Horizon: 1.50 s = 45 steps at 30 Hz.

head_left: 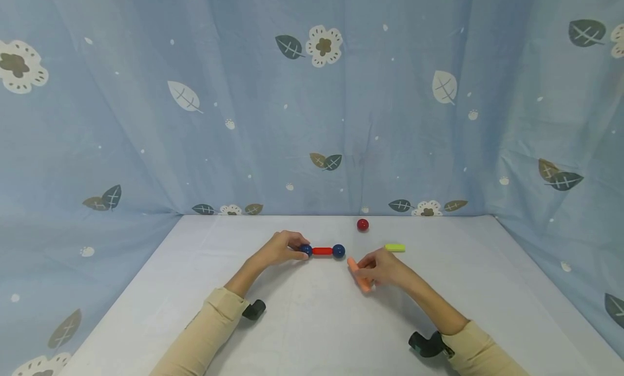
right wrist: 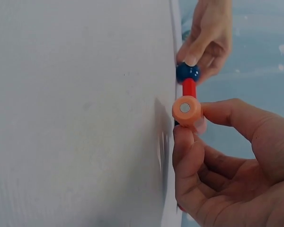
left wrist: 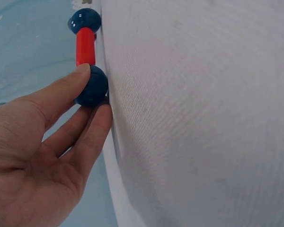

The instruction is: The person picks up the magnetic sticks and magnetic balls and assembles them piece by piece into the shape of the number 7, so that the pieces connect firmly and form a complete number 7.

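Observation:
A red rod (head_left: 322, 251) lies on the white table with a blue ball at each end. My left hand (head_left: 281, 250) pinches the left blue ball (left wrist: 93, 87) between thumb and fingers; the right blue ball (head_left: 338, 251) stands free of it. In my right hand (head_left: 386, 267) an orange rod (head_left: 364, 285) is held by thumb and fingertips, slanted just right of and nearer than the free blue ball. A round silvery disc (right wrist: 185, 108) shows in the orange rod's end in the right wrist view, where the rod hides that free ball.
Behind the hands, a red ball (head_left: 363, 225) sits near the far edge of the white table (head_left: 312, 332). Beyond my right hand lies a yellow-green rod (head_left: 395, 247). A blue curtain (head_left: 263, 121) with leaves and flowers hangs behind the table and along its sides.

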Each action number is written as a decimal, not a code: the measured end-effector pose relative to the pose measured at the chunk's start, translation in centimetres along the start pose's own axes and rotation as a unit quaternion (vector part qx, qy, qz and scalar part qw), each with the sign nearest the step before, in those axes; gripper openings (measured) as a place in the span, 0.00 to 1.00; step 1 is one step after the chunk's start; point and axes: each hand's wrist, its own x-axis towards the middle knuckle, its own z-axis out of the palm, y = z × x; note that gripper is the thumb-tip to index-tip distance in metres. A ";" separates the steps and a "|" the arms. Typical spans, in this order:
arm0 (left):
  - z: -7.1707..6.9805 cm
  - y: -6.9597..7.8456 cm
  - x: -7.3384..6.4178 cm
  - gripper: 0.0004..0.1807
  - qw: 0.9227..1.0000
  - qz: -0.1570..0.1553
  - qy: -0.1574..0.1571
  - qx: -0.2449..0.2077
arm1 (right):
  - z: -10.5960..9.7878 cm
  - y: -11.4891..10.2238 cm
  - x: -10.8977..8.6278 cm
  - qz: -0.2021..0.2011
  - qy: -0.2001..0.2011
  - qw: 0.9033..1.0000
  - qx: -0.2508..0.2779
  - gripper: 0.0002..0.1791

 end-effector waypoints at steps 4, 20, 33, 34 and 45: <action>0.0 0.0 0.0 0.17 1.000 -0.004 0.000 0.003 | 0.2 -0.1 0.1 0.007 -0.007 1.000 0.001 0.14; 0.0 0.2 -0.1 0.17 1.000 -0.001 0.002 -0.011 | 1.0 -1.0 0.3 0.047 -0.001 0.999 0.020 0.13; 0.0 0.2 -0.1 0.16 1.000 0.003 0.004 -0.005 | 1.5 -1.3 0.6 0.039 -0.002 0.999 0.023 0.14; 0.0 0.2 -0.1 0.16 1.000 0.002 0.004 -0.005 | 1.5 -1.3 0.6 0.041 -0.003 0.999 0.025 0.14; 0.0 0.4 -0.2 0.16 1.000 -0.002 0.005 -0.012 | 2.0 -1.6 0.8 0.046 -0.001 0.999 0.026 0.15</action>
